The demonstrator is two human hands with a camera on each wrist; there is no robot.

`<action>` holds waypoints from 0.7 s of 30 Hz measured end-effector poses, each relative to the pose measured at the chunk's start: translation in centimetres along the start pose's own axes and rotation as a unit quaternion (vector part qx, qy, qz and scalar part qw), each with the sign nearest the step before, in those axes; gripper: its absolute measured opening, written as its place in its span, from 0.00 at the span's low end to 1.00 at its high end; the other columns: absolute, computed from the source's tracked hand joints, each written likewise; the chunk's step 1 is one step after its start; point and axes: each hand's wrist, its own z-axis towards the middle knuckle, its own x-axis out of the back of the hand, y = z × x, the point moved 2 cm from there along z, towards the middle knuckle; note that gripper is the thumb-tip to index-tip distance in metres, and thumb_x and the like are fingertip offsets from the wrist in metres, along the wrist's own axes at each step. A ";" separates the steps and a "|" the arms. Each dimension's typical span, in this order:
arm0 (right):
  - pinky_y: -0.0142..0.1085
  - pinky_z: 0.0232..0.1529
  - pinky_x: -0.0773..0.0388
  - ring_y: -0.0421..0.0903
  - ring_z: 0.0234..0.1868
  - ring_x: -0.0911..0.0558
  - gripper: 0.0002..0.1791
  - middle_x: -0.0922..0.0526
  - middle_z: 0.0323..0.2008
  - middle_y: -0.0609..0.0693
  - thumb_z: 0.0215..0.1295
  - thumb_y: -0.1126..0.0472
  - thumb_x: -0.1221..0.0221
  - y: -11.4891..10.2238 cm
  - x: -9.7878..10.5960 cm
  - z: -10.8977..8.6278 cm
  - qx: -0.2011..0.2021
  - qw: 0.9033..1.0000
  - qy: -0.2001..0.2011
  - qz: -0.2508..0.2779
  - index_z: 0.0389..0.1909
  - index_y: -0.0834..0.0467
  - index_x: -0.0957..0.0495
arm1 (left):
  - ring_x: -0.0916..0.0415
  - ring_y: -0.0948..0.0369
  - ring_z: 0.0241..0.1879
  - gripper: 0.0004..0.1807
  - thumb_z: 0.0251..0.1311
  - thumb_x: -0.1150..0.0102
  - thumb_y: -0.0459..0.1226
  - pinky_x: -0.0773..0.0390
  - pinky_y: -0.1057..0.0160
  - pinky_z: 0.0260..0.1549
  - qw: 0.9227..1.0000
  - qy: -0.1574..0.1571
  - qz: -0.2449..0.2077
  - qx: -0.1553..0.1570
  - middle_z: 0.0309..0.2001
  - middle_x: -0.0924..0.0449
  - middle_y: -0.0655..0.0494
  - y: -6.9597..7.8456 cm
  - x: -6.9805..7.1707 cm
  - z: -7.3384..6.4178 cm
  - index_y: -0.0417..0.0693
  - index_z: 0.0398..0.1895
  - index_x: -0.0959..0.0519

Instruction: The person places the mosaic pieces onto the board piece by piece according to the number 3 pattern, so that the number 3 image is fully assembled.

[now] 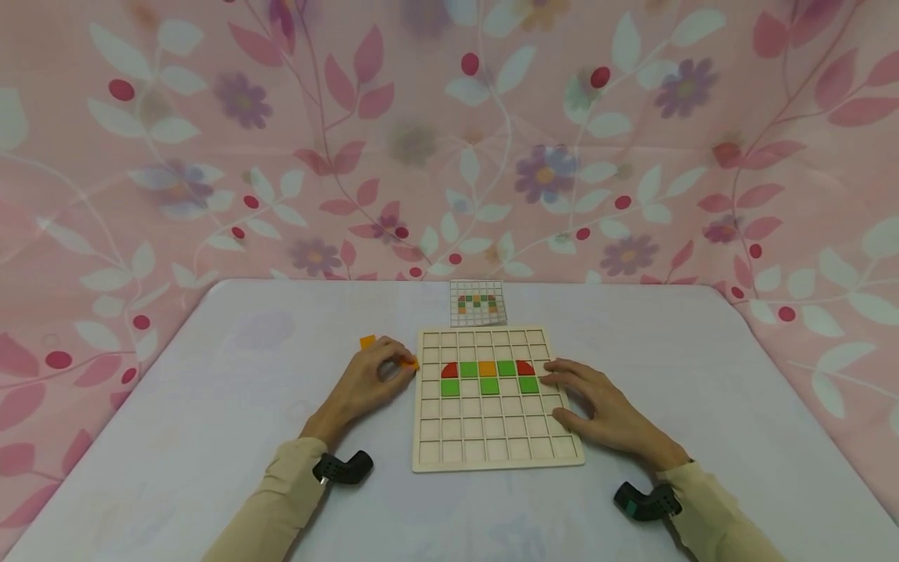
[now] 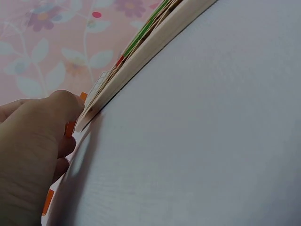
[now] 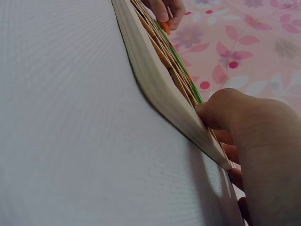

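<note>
A wooden grid board [image 1: 499, 467] lies on the table between the hands. My left hand [image 1: 368, 378] pinches an orange tile [image 1: 410, 364] between thumb and fingers, right beside the board's left edge. In the left wrist view that orange tile [image 2: 70, 128] shows partly behind the thumb. My right hand [image 1: 597, 402] rests on the board's right edge with relaxed, spread fingers, the thumb lower than the others. On the board, one row has a red quarter-round tile [image 1: 449, 371], green, orange [image 1: 487, 368], green, and another red quarter-round [image 1: 524, 368]. Three green tiles [image 1: 489, 385] sit in the row below.
Behind the board lies a card [image 1: 477, 319] printed with a grid and a coloured pattern. Another orange tile [image 1: 367, 341] lies on the white table [image 1: 175, 390] just beyond the left hand. A pink flowered cloth [image 1: 449, 156] hangs behind the table.
</note>
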 end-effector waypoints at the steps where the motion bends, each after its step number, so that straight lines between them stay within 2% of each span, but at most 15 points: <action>1: 0.58 0.59 0.41 0.55 0.67 0.37 0.25 0.33 0.65 0.50 0.57 0.54 0.36 0.0 0.0 0.0 0.000 1.000 0.000 0.000 0.57 0.48 0.26 | 0.26 0.67 0.43 0.09 0.55 0.35 0.37 0.25 0.63 0.48 1.000 -0.001 -0.001 0.000 0.41 0.23 0.63 0.0 0.0 0.0 0.55 0.39 0.21; 12: 0.58 0.59 0.41 0.54 0.67 0.37 0.25 0.33 0.65 0.49 0.57 0.54 0.36 -0.1 0.0 0.0 -0.006 1.000 -0.003 0.003 0.57 0.47 0.26 | 0.25 0.67 0.44 0.08 0.55 0.35 0.38 0.26 0.66 0.49 0.999 -0.013 -0.034 -0.033 0.40 0.23 0.64 0.8 -0.6 0.0 0.55 0.38 0.21; 21: 0.58 0.59 0.40 0.54 0.67 0.37 0.25 0.33 0.65 0.49 0.57 0.54 0.36 0.0 0.0 0.0 0.000 1.000 0.000 -0.001 0.57 0.48 0.26 | 0.26 0.68 0.45 0.08 0.56 0.35 0.42 0.27 0.66 0.51 0.997 -0.032 -0.051 -0.041 0.41 0.23 0.65 1.5 -1.3 0.0 0.59 0.38 0.21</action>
